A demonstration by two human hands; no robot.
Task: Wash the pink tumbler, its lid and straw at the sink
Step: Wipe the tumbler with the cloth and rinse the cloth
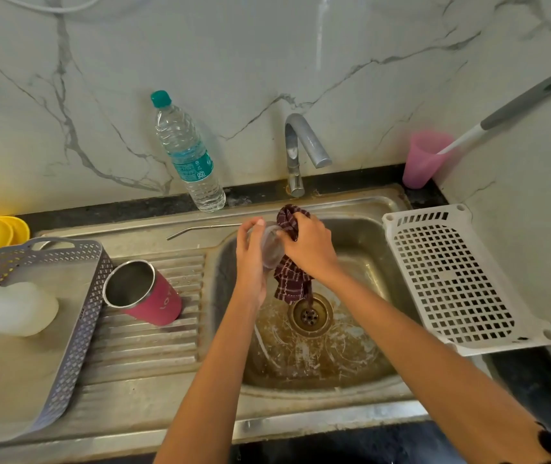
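Head view, left hand (250, 259) grip round one lid (270, 246), right hand (311, 249) grip bunching one cloth (292, 279), one tumbler (153, 296), one straw (200, 228)

A single head-worn wide-angle view looks steeply down and forward, close over the sink (361, 209) toward the marble wall (267, 55).

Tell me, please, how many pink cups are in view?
2. The pink tumbler lies on its side on the draining board; a pink plastic cup stands in the back right corner, holding a brush. None seems hidden.
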